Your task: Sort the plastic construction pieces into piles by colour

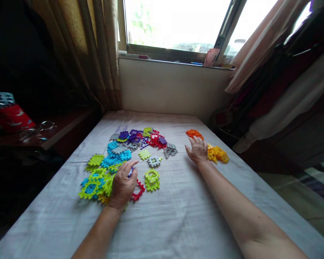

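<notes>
My left hand is closed at the right edge of a pile of lime green toothed plastic building pieces. A small purple building piece shows between its thumb and fingers, mostly hidden. Just right of this hand lies a red frame piece, and beyond it some lime green pieces. My right hand reaches forward with fingers apart, at the near edge of an orange pile. Right beside it sits a yellow pile. Nothing shows in the right hand.
Blue pieces, purple pieces, red pieces and grey pieces lie loosely grouped farther back on the pale cloth. Eyeglasses rest on a dark side table at left. Clothes hang at right, and a window is ahead.
</notes>
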`<action>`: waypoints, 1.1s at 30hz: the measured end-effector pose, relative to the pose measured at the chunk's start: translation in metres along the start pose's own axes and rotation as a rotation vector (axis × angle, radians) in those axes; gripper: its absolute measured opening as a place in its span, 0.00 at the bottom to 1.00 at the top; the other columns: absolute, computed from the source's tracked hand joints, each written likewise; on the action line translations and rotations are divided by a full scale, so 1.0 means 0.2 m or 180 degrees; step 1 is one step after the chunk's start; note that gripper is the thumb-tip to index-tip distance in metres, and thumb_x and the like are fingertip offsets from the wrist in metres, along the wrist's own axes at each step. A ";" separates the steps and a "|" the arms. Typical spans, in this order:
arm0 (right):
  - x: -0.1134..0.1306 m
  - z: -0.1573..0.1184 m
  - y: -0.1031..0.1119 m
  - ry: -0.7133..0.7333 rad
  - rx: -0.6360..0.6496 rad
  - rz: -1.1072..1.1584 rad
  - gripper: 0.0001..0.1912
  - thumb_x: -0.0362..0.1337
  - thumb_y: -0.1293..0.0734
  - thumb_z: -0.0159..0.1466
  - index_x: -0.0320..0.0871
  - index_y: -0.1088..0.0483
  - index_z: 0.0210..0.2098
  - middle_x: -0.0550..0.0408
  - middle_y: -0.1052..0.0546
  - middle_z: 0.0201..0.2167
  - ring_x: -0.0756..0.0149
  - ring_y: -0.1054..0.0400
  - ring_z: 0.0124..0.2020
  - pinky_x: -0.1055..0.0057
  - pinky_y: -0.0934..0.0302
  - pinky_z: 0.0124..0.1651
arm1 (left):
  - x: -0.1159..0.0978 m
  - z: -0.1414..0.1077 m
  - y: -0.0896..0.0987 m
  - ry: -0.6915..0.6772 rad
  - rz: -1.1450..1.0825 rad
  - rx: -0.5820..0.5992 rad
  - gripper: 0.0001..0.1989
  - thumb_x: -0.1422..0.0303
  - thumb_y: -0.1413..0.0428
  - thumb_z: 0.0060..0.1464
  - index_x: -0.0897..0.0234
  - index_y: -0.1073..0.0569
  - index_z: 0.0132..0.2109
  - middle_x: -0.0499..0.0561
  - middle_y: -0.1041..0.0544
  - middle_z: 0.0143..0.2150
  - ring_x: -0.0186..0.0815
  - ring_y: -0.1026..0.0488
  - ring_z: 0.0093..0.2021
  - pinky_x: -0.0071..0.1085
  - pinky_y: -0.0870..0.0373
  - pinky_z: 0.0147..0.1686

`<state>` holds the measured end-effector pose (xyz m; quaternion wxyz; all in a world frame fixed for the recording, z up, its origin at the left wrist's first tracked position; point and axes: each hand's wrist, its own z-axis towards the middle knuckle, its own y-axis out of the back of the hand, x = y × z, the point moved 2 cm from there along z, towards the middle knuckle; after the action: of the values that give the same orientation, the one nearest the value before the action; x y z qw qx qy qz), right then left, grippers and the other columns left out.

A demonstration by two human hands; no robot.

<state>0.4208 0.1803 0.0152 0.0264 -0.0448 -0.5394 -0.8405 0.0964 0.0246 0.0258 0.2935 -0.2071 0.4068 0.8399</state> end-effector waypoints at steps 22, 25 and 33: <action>0.69 0.41 -0.15 0.0130 0.0511 0.1578 0.28 0.47 0.40 0.69 0.41 0.36 0.65 0.43 0.31 0.63 0.56 0.38 0.64 0.62 0.44 0.64 | 0.63 0.22 0.25 0.1656 -0.1255 0.0142 0.43 0.35 0.53 0.52 0.64 0.29 0.59 0.60 0.28 0.63 0.50 0.37 0.67 0.46 0.39 0.66; 0.80 0.58 -0.21 -0.0151 0.1037 0.1475 0.31 0.53 0.42 0.69 0.46 0.38 0.67 0.42 0.36 0.67 0.51 0.41 0.66 0.53 0.45 0.65 | 0.64 0.21 0.26 0.1902 -0.2002 -0.0209 0.45 0.34 0.50 0.49 0.64 0.31 0.61 0.61 0.33 0.67 0.51 0.40 0.69 0.47 0.41 0.68; 1.23 0.64 -0.34 0.0259 0.1953 0.0882 0.39 0.68 0.45 0.63 0.59 0.40 0.67 0.45 0.41 0.69 0.39 0.48 0.68 0.34 0.53 0.63 | 0.65 0.15 0.23 0.1865 -0.2148 -0.0295 0.35 0.42 0.49 0.57 0.61 0.31 0.62 0.57 0.35 0.69 0.48 0.42 0.70 0.46 0.49 0.71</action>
<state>0.1764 0.3257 0.0328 0.1741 -0.0741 -0.7545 -0.6285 -0.0339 0.0688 -0.0070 0.4139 -0.5703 0.3444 0.6204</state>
